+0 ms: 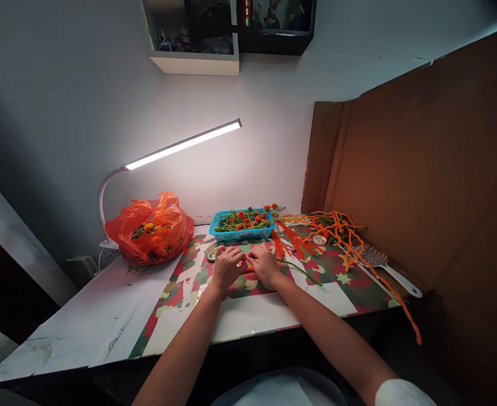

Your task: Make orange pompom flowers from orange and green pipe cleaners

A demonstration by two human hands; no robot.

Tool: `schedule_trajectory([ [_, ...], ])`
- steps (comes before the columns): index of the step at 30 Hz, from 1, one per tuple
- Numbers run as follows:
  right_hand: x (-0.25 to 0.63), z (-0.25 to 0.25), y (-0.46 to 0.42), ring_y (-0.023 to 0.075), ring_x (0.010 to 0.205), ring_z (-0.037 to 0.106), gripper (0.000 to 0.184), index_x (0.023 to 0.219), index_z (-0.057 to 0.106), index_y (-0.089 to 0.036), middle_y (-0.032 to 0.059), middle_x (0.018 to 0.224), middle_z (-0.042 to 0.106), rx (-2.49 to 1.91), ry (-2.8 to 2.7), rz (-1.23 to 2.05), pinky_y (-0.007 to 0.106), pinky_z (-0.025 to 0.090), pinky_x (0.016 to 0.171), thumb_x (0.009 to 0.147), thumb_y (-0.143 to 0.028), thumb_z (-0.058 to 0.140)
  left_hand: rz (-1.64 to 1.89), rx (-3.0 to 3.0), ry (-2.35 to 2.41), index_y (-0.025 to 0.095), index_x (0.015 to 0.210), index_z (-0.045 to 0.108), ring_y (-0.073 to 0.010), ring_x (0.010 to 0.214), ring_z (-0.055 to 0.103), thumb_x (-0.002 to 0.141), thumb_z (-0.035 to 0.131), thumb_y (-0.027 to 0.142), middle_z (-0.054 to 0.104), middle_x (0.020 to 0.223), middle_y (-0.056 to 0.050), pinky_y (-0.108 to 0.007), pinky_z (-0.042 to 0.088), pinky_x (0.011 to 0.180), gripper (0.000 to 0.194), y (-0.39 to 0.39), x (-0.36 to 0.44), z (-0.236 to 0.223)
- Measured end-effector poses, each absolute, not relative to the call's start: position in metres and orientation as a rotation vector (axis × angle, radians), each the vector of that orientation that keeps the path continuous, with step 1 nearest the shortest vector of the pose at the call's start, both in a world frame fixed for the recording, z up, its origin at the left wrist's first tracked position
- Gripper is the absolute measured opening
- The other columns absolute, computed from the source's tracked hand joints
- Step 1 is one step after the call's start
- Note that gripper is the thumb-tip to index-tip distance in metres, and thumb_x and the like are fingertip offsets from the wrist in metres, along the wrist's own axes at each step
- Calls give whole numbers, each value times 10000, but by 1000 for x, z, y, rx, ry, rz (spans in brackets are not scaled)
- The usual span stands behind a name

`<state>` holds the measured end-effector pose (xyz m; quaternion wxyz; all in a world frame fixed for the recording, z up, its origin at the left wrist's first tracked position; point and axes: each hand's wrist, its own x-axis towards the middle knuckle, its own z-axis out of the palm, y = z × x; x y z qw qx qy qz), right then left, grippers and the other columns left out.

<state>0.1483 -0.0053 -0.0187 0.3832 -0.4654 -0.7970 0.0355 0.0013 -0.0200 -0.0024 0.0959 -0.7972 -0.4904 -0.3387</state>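
My left hand and my right hand meet over the middle of the table, fingertips pinched close together. Whatever sits between the fingers is too small and covered to make out. A bit of orange material, perhaps pipe cleaner, shows just below the fingertips. From behind my right hand a green stem, fuzzy like a pipe cleaner, runs out to the right; whether that hand grips it is hidden. Beside my left hand lies a roll of tape.
A blue basket holds orange flowers with green stems. Left of it stands an orange plastic bag under a lit lamp. Orange pipe cleaners, another tape roll and a brush lie at right, near a cardboard wall.
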Motion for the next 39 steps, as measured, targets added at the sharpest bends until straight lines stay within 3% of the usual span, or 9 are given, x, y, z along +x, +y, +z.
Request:
schedule_trajectory([
  [4,151,-19,-6,189,865,486,181,781,610,-211,13,841,675,-1162,-2048,-20,378,197,822,899,-216,472,-1117,-2398,-1548,217,664,646,-227,788,569,756,571,237,685,737,-46,-387,298,874,121,-18,-1,-6],
  [10,156,-20,-8,205,925,448,215,828,597,-213,36,878,653,-1049,-2196,-335,411,178,882,932,-210,409,-1446,-2723,-1751,196,701,684,-220,809,592,772,561,448,695,783,-43,-334,395,814,289,-10,-13,-11],
  [17,157,-22,-9,210,968,431,215,911,590,-224,42,917,645,-949,-2275,-543,419,171,899,951,-192,382,-1903,-2990,-1981,142,721,664,-177,716,588,680,644,457,659,730,-43,-269,446,687,318,-3,-20,-15],
  [23,157,-25,-8,206,972,425,206,946,584,-226,37,925,643,-885,-2290,-609,416,174,896,952,-186,381,-1980,-3023,-2041,148,587,623,-158,700,569,632,674,441,628,702,-35,-259,441,694,301,-9,-19,-6],
  [28,157,-28,-7,214,1014,415,206,999,587,-241,28,971,638,-858,-2325,-676,421,177,907,926,-152,417,-1996,-3027,-2080,146,615,633,-144,616,553,595,704,430,609,626,-20,-259,441,627,294,-12,-18,-2],
  [34,156,-36,-1,226,1045,410,196,1027,592,-238,30,1027,630,-837,-2351,-724,418,190,914,896,-157,470,-1778,-2832,-1941,155,542,593,-148,606,549,613,655,351,603,599,-4,-247,429,593,217,-9,-17,-8],
  [39,157,-33,-3,215,1016,424,202,998,607,-241,34,991,641,-876,-2313,-687,406,182,913,923,-175,432,-1774,-2846,-1869,153,591,638,-164,635,564,650,642,414,625,620,-20,-255,438,608,268,-7,-19,-11],
])
